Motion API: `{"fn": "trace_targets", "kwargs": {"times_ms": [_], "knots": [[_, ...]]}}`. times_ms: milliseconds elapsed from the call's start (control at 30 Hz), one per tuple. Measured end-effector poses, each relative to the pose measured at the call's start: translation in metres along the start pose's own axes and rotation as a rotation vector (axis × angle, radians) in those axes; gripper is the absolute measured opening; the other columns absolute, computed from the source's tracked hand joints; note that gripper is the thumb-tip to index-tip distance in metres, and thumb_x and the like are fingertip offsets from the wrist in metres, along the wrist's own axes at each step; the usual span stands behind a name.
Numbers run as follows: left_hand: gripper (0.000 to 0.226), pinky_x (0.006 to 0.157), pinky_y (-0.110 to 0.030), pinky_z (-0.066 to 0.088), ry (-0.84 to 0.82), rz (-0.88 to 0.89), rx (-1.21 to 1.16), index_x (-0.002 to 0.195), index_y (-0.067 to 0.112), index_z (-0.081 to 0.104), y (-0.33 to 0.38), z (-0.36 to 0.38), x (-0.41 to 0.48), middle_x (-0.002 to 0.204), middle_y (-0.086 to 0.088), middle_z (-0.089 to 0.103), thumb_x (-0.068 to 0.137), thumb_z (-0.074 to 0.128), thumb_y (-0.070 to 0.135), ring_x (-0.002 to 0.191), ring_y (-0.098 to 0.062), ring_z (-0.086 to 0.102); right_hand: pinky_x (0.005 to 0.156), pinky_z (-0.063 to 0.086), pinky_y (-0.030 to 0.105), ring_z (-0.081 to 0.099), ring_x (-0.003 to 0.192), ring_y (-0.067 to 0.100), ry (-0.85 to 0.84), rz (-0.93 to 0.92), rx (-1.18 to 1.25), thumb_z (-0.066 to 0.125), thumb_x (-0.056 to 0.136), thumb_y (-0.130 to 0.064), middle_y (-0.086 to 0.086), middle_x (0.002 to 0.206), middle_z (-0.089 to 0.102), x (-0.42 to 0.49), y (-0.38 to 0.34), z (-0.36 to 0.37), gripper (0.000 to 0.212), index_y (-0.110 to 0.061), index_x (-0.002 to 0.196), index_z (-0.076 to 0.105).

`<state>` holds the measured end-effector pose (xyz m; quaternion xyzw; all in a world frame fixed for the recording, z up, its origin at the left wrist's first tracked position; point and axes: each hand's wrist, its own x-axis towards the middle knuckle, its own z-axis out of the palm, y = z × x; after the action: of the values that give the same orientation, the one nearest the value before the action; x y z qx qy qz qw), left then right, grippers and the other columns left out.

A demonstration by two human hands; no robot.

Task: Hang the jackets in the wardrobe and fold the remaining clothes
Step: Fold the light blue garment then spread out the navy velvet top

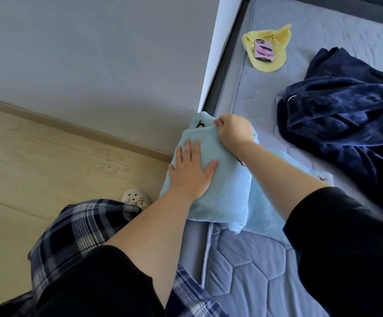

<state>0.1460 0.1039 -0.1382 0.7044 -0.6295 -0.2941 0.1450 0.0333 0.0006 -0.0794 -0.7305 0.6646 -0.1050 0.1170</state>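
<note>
Left hand (191, 170) pressed flat, fingers spread, on the folded light-blue fleece (211, 191) at the mattress (254, 271) edge; right hand (232, 131) seemingly pinching its far fold

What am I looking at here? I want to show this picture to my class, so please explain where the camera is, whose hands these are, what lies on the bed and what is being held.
There is no machine here. The one picture comes from a camera worn on a person's head, looking forward and down at their own two bare hands.

The surface is a bed with a quilted mattress. At its edge lies a light blue fleece garment, partly folded. The left hand presses flat on it with straight fingers. The right hand has its grip on the garment's far edge, fingers curled around the fabric.

Further back lies a crumpled dark blue garment, not yet folded, and a small yellow cloth with a pink phone resting on it. Left of the bed is a wooden floor.
</note>
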Motion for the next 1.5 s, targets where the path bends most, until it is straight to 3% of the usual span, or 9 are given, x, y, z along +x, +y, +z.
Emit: {"fn": "trace_targets", "kwargs": {"times_ms": [200, 367, 500, 633, 733, 900, 1167, 1300, 1500], "knots": [[0.077, 0.114, -0.056, 0.011, 0.007, -0.02, 0.02, 0.152, 0.03, -0.008, -0.001, 0.001, 0.002, 0.16, 0.006, -0.015, 0.092, 0.027, 0.064, 0.147, -0.02, -0.011, 0.087, 0.035, 0.03, 0.048, 0.098, 0.027, 0.648, -0.078, 0.312, 0.044, 0.084, -0.001, 0.011, 0.106, 0.059, -0.05, 0.002, 0.011, 0.029, -0.005, 0.105, 0.063], [0.075, 0.116, -0.053, 0.012, -0.021, -0.024, -0.003, 0.152, 0.032, 0.0, 0.006, -0.002, 0.009, 0.161, 0.007, -0.009, 0.092, 0.037, 0.057, 0.147, -0.02, -0.007, 0.117, 0.019, 0.034, 0.036, 0.136, 0.022, 0.382, 0.029, 0.427, 0.041, 0.093, -0.003, 0.011, 0.14, 0.049, -0.085, 0.018, 0.049, 0.04, 0.0, 0.132, 0.051], [0.069, 0.114, -0.042, 0.023, 0.046, -0.107, -0.329, 0.149, 0.025, 0.026, 0.0, -0.019, 0.027, 0.156, -0.001, 0.025, 0.089, 0.05, 0.05, 0.142, -0.024, 0.023, 0.117, 0.005, 0.028, 0.023, 0.144, 0.018, 0.367, 0.099, 0.473, 0.034, 0.092, -0.012, 0.009, 0.151, 0.036, -0.078, 0.02, 0.056, 0.048, -0.007, 0.139, 0.045], [0.067, 0.085, -0.032, 0.046, -0.192, -0.34, -0.787, 0.125, 0.027, 0.048, -0.018, -0.036, 0.029, 0.116, 0.002, 0.062, 0.074, 0.068, 0.065, 0.101, -0.019, 0.061, 0.118, -0.001, 0.038, 0.009, 0.147, 0.013, 0.312, 0.156, 0.454, 0.024, 0.09, -0.028, 0.002, 0.159, 0.017, -0.084, 0.022, 0.063, 0.059, -0.02, 0.148, 0.031], [0.09, 0.093, -0.041, 0.049, -0.394, -0.483, -0.764, 0.128, 0.023, 0.047, -0.027, -0.042, 0.027, 0.116, -0.003, 0.064, 0.057, 0.074, 0.073, 0.104, -0.026, 0.062, 0.118, 0.003, 0.04, 0.005, 0.147, 0.013, 0.298, 0.247, 0.441, 0.025, 0.091, -0.036, 0.001, 0.16, 0.012, -0.086, 0.029, 0.065, 0.061, -0.021, 0.15, 0.023], [0.065, 0.07, -0.034, 0.056, -0.578, -0.468, -0.796, 0.111, 0.011, 0.064, -0.033, -0.065, 0.021, 0.105, -0.006, 0.073, 0.056, 0.084, 0.04, 0.088, -0.021, 0.07, 0.118, 0.01, 0.036, 0.005, 0.147, 0.015, 0.247, 0.477, 0.559, 0.03, 0.097, -0.042, 0.004, 0.16, 0.009, -0.093, 0.026, 0.063, 0.061, -0.022, 0.152, 0.014], [0.044, 0.08, -0.041, 0.056, -0.213, -0.449, -0.609, 0.1, 0.011, 0.065, -0.046, -0.105, 0.016, 0.089, -0.01, 0.072, 0.063, 0.081, 0.027, 0.082, -0.031, 0.069, 0.112, 0.025, 0.035, 0.026, 0.14, 0.019, 0.176, 0.367, 0.834, 0.034, 0.099, -0.037, 0.003, 0.157, 0.02, -0.086, -0.021, 0.056, 0.061, -0.014, 0.152, 0.013], [0.041, 0.057, -0.028, 0.04, 0.107, -0.441, -0.418, 0.096, 0.014, 0.048, -0.053, -0.124, 0.005, 0.083, 0.003, 0.054, 0.065, 0.073, 0.026, 0.078, -0.022, 0.058, 0.116, 0.019, 0.034, 0.024, 0.142, 0.022, -0.11, 0.382, 1.09, 0.028, 0.104, -0.032, 0.006, 0.157, 0.021, -0.083, -0.055, 0.077, 0.055, -0.014, 0.152, 0.01], [0.045, 0.065, -0.03, 0.034, 0.311, -0.272, -0.069, 0.103, 0.02, 0.037, -0.038, -0.113, -0.014, 0.093, 0.003, 0.046, 0.068, 0.065, 0.024, 0.08, -0.022, 0.044, 0.105, 0.025, 0.03, 0.034, 0.135, 0.031, -0.36, 0.471, 0.79, 0.023, 0.106, -0.022, 0.019, 0.151, 0.031, -0.084, -0.064, 0.086, 0.044, -0.002, 0.146, 0.026]]}}
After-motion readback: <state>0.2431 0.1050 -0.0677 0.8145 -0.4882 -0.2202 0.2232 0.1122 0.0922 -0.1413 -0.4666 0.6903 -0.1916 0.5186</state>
